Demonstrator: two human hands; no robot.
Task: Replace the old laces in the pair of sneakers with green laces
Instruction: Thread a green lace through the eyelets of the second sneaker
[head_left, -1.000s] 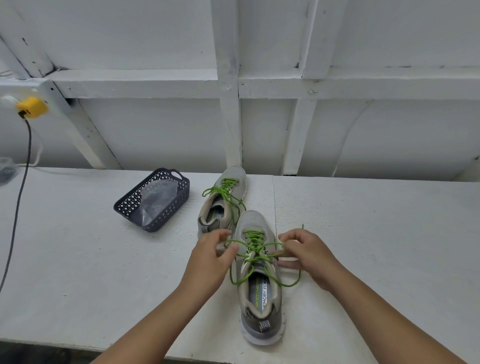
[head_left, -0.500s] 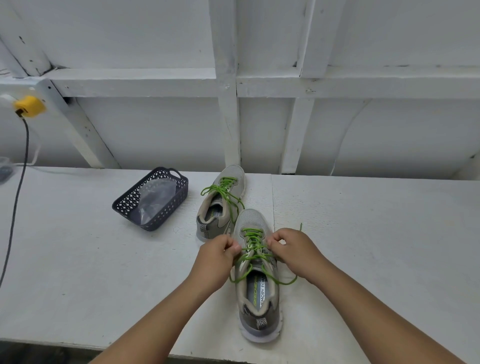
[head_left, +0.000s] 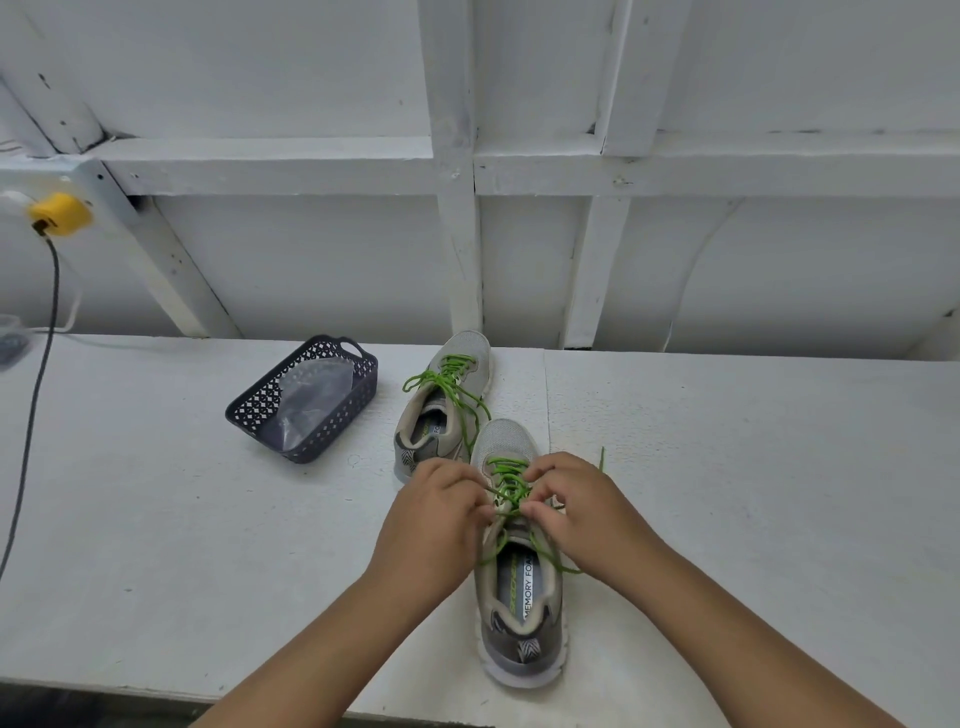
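Note:
Two grey sneakers stand on the white table, toes pointing away from me. The near sneaker (head_left: 519, 597) carries a green lace (head_left: 506, 475) through its eyelets. My left hand (head_left: 436, 519) and my right hand (head_left: 582, 509) meet over its tongue, each pinching a strand of that lace; loose green ends trail down both sides of the opening. The far sneaker (head_left: 441, 405) sits just behind and to the left, laced in green with a loose bow (head_left: 441, 382) on top.
A dark perforated basket (head_left: 301, 400) holding a clear plastic bag stands left of the shoes. A black cable (head_left: 31, 415) hangs from a yellow plug (head_left: 60, 213) at far left. White wall framing rises behind the table; its front edge is near my forearms.
My hands have drawn together from either side of the near sneaker to its middle, pulling the green lace strands in. The shoes and the basket have stayed put.

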